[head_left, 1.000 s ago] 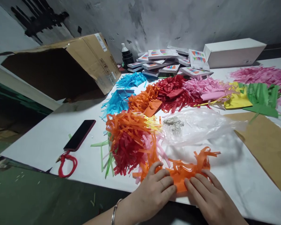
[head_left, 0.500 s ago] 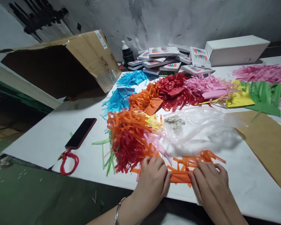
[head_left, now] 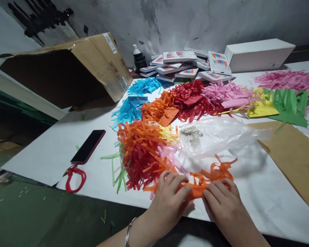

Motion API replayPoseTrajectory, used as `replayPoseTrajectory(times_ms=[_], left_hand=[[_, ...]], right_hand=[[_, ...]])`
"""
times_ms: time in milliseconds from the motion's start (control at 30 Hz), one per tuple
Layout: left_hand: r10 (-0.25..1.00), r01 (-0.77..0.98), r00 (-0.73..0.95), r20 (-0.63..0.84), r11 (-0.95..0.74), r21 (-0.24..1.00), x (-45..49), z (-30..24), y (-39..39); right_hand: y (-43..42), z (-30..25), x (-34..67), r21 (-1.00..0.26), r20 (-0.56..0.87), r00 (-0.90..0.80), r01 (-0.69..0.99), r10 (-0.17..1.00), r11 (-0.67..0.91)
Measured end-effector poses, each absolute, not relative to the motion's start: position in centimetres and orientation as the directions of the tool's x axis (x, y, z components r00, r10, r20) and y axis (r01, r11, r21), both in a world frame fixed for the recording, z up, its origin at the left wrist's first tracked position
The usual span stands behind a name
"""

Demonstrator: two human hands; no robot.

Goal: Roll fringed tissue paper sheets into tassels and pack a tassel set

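An orange fringed tissue-paper strip [head_left: 198, 190] lies near the table's front edge, its cut ends curling up and away from me. My left hand [head_left: 171, 193] has its fingers curled over the strip's left part. On the right part, my right hand [head_left: 221, 197] grips the paper with bent fingers, the thumb mostly hidden underneath. A short band of orange shows between the hands. Just beyond my left hand is a heap of orange fringe [head_left: 141, 137] over red fringe [head_left: 141, 163]. A clear plastic bag [head_left: 221, 137] with a bundle of greyish cord [head_left: 192, 134] lies past the strip.
More fringe bundles, blue [head_left: 131, 108], dark red [head_left: 190, 97], pink [head_left: 229, 94], yellow [head_left: 262, 108] and green [head_left: 290, 106], spread across the table. Flat printed boxes [head_left: 180, 56], a white box [head_left: 260, 55] and an open carton [head_left: 100, 61] stand behind. A phone [head_left: 89, 146] lies left.
My right hand has shifted left, closer to my left hand, and the orange band between them is shorter. The fringe ends now curl up higher. My left fingers have loosened and lifted slightly.
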State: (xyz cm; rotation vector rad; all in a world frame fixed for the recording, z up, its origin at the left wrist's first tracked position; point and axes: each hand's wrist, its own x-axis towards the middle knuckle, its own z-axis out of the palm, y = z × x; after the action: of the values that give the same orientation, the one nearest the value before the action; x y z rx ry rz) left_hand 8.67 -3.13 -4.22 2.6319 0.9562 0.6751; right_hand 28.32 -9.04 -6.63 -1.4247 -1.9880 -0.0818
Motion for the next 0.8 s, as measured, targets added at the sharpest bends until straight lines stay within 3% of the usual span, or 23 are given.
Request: replayPoseTrajectory(times_ms=[133, 333, 467, 667, 800], left_hand=[[0.611, 0.487, 0.697, 0.375, -0.787, 0.379, 8.7, -4.5, -3.2], [0.554, 0.418, 0.74, 0.381, -0.823, 0.385, 8.9, -4.8, -2.9], [0.53, 0.414, 0.776, 0.341, -0.837, 0.357, 8.5, -4.9, -3.0], [0.549, 0.438, 0.788, 0.279, -0.819, 0.371, 8.4, -4.6, -3.4], [0.552, 0.424, 0.748, 0.368, -0.824, 0.375, 8.8, -4.8, -3.3]], right_hand=[[-8.9, -6.1, 28.0, -0.403, 0.544, -0.142, 0.82, 0.827, 0.406], [-8.9, -6.6, 28.0, -0.285, 0.532, -0.262, 0.84, 0.805, 0.462], [-9.4, -6.9, 29.9, -0.317, 0.531, -0.297, 0.799, 0.794, 0.511], [-10.7, -7.1, 31.1, -0.375, 0.56, -0.23, 0.786, 0.796, 0.491], [-11.2, -7.7, 30.3, -0.375, 0.596, -0.176, 0.801, 0.783, 0.466]])
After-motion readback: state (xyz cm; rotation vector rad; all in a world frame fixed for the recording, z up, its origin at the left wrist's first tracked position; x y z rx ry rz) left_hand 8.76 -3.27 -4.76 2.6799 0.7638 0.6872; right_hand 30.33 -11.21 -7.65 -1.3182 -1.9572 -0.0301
